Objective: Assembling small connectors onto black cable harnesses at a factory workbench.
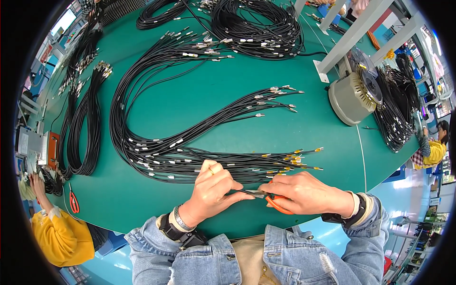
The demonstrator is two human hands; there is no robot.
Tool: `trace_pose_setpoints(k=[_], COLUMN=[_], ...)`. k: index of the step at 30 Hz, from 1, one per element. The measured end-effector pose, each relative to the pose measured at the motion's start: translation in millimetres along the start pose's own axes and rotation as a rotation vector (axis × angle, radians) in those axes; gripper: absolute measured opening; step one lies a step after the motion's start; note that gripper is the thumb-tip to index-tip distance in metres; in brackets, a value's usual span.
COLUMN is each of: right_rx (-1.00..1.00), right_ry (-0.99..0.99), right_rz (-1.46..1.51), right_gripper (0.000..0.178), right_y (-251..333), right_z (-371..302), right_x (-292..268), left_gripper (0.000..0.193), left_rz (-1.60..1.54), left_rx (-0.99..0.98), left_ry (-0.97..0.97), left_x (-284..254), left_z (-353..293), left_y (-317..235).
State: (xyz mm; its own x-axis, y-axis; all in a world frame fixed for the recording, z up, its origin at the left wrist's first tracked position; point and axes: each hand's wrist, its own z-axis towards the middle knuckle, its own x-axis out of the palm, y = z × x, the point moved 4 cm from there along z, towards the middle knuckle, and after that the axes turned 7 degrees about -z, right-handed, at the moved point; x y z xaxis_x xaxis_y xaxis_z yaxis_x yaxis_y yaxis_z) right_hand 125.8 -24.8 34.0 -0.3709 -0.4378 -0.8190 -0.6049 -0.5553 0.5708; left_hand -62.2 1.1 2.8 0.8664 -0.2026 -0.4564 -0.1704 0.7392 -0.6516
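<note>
My left hand (213,187) pinches a thin black cable (236,192) between thumb and fingers, close to the front edge of the table. Just to its right, my right hand (304,194) is closed around orange-handled scissors (281,205). Their metal blades point left and meet the cable end between my two hands; whether they are cutting it cannot be made out. Right beyond my hands lies a long curved bundle of black cables (185,159) with white tags. Its nearer ends carry yellow and metal tips, and another branch fans out above them.
On the green table (280,133) are coiled black cables (256,28) at the back and more cable bundles (85,128) at left. Red-handled scissors (73,202) lie near the left edge. A grey motor-like machine (354,97) and metal posts (354,38) stand at right. Co-workers in yellow sit at both sides.
</note>
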Motion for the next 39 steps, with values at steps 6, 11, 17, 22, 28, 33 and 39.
trace_pose_setpoints(k=[6, 11, 17, 22, 28, 33, 39], right_rx=[-0.014, 0.016, -0.024, -0.042, -0.003, -0.036, -0.02], right_ry=[-0.016, 0.09, 0.063, 0.044, 0.081, 0.061, 0.074], right_rz=[-0.037, -0.032, -0.058, -0.066, -0.018, -0.048, -0.018], right_gripper=[0.029, 0.028, 0.028, 0.028, 0.026, 0.028, 0.023], right_y=[3, 10, 6, 4, 7, 6, 6], right_z=[3, 10, 9, 7, 9, 8, 8], right_x=[-10, -15, -9, -8, -13, -12, -12], left_gripper=[0.033, 0.033, 0.032, 0.032, 0.031, 0.031, 0.032], left_rz=[0.0, 0.01, 0.017, 0.012, 0.015, 0.018, 0.021], left_rx=[0.01, 0.037, -0.011, -0.018, -0.006, 0.015, 0.015], left_ry=[0.008, -0.004, 0.042, 0.041, 0.041, 0.029, 0.024], left_x=[1, 1, -1, 0, 0, 0, 1], left_z=[3, 1, 0, -1, 0, 0, -1], left_y=[0, 1, -1, -1, 0, -1, 0])
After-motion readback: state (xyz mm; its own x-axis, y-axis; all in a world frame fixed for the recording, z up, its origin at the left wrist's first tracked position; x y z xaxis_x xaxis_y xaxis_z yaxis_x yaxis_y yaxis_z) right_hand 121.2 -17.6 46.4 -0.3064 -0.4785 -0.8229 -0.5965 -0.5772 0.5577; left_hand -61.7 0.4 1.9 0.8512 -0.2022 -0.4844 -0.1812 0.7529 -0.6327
